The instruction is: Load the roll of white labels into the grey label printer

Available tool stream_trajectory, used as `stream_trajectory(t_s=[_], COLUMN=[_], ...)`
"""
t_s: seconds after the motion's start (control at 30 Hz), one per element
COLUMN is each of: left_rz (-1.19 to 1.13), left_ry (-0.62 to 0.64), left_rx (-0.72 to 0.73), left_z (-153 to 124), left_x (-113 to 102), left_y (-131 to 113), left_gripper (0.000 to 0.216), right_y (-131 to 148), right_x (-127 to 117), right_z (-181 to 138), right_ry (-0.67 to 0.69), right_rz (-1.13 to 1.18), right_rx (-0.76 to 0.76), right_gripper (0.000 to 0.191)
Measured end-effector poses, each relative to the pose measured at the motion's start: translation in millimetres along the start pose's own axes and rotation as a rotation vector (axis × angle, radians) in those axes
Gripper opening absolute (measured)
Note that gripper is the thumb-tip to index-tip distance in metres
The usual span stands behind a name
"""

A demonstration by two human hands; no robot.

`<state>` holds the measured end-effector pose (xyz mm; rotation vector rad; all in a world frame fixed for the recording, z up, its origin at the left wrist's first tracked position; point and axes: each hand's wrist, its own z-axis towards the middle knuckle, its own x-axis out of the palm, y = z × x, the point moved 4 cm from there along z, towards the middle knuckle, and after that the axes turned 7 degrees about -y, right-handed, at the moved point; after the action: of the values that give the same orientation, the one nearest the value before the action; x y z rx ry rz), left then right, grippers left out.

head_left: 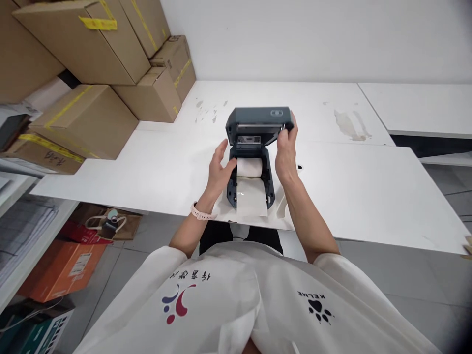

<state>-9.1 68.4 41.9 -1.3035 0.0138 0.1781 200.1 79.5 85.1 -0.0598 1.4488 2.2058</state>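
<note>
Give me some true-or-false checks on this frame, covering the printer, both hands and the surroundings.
1. The dark grey plastic label printer has its lid raised. True.
2. The right hand grips the lid's right edge. True.
3. The left hand holds scissors. False: it is empty, against the printer's left side beside the white paper roll.
4. The brown cardboard boxes stand right of the printer. False: they are stacked at the left of the white table.
</note>
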Motion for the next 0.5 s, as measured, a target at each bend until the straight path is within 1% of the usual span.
stream_trajectory(t_s=[0.1,0.2,0.23,0.3,0.37,0.4,0.43,0.47,0.5], left_rz=[0.115,0.14,0.142,0.148,0.157,0.161,0.164,0.165,0.163], left_ry=[0.071,0.09,0.088,0.073,0.047,0.035,0.023,0.014,0.008], left_rx=[-0.114,-0.2,-0.232,-0.28,-0.291,-0.285,-0.274,-0.25,-0.221], left_z=[0.9,-5.7,-7.1,-7.9,-7.2,-6.8,-6.6,-6.6,-6.7], left_x=[6.3,9.3,9.8,10.2,10.4,10.7,11.0,11.3,11.8], left_y=[31.6,52.9,56.8,60.0,58.8,57.7,56.7,55.8,55.3], left_gripper=[0.078,0.085,0.086,0.088,0.089,0.089,0.088,0.088,0.087], right_y=[-5.3,-11.4,-10.5,-3.1,8.1,12.9,16.2,17.4,16.4], right_x=[14.5,21.0,20.2,14.5,6.9,5.1,6.1,10.0,16.3], right_z=[41.8,67.3,69.9,65.3,49.9,40.4,31.0,22.2,14.5], right_ry=[-0.015,0.005,0.0,-0.047,-0.101,-0.085,-0.018,0.101,0.248], right_rz=[-0.029,-0.028,-0.041,-0.095,-0.152,-0.17,-0.184,-0.203,-0.237], right_rx=[-0.063,-0.078,-0.094,-0.148,-0.2,-0.215,-0.222,-0.223,-0.223], right_gripper=[0.085,0.089,0.09,0.091,0.085,0.08,0.072,0.064,0.056])
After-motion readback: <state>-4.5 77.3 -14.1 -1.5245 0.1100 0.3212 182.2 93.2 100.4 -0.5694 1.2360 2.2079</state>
